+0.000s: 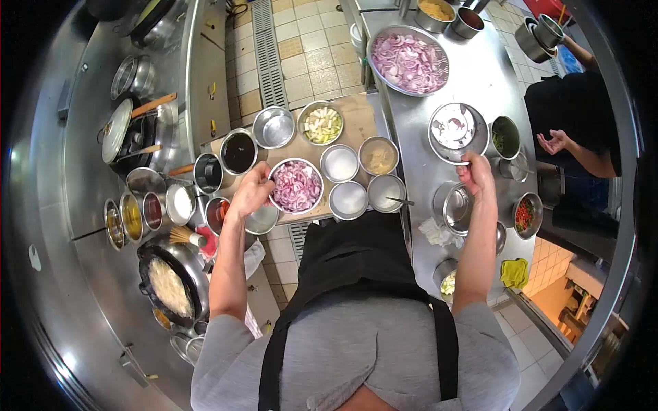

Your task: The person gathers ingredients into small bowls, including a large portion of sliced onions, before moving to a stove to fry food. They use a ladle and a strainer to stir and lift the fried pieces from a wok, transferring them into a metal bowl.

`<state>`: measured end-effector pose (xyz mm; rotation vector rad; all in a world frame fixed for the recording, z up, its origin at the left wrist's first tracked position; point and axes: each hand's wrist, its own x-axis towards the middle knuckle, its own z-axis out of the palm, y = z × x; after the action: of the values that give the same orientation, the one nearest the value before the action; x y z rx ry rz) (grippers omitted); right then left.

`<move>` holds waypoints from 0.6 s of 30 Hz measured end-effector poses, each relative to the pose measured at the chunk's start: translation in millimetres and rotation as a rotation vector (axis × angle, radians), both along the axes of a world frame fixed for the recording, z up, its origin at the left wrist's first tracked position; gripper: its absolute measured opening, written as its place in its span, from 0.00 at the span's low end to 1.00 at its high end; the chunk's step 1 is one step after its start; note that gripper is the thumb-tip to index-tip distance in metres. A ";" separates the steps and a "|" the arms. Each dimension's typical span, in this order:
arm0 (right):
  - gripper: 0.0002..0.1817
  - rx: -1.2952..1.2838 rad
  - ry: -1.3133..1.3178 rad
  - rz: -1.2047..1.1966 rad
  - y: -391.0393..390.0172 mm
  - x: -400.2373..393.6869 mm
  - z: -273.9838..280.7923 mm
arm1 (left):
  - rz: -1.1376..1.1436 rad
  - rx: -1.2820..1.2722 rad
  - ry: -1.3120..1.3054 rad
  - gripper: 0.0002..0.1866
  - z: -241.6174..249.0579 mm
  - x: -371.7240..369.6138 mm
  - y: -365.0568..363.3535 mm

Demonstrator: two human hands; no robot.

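Observation:
My left hand (252,192) pinches the rim of a metal bowl filled with sliced red onion (297,186), over the cardboard-covered board. My right hand (477,174) grips the near edge of a nearly bare metal bowl (458,130) with a few onion bits inside, at the steel counter on the right. Close to the left hand stand a bowl of dark sauce (239,151) and an empty metal bowl (273,127). Bowls of white powder or grains (340,163) and a bowl of tan powder (378,156) sit right of the onion bowl.
A large colander of sliced onion (409,61) stands on the right counter (480,72). On the left are a wok of pale frying food (168,288) and several sauce containers (131,216). Another person's hand (554,142) shows at the far right, near chopped chillies (525,216).

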<state>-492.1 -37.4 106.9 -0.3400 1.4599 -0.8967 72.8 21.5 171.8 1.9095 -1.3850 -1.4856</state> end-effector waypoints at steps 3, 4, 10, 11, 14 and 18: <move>0.05 0.064 0.059 0.104 -5.3 -8.5 -2.8 | -0.184 0.043 -0.100 0.05 -36.2 20.0 3.3; 0.05 0.088 0.096 0.133 -9.5 -13.2 -4.4 | -0.238 0.011 -0.102 0.05 -56.9 24.3 2.1; 0.08 0.232 0.442 0.400 -27.5 -18.3 -3.4 | -0.494 0.022 -0.100 0.10 -127.7 24.4 -10.5; 0.09 0.258 0.502 0.458 -30.4 -25.1 0.0 | -0.527 0.079 -0.109 0.09 -131.3 22.6 -14.8; 0.12 0.236 0.491 0.506 -34.3 -29.1 -3.9 | -0.739 0.153 -0.283 0.10 -125.5 17.4 -48.5; 0.18 0.218 0.763 0.697 -50.0 -28.3 30.8 | -0.473 -0.181 -0.209 0.15 -79.3 -61.6 -129.2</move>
<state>-520.4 -87.3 137.7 -1.0263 1.9088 -0.0131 11.2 -107.7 92.4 1.7387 -2.1035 -1.3127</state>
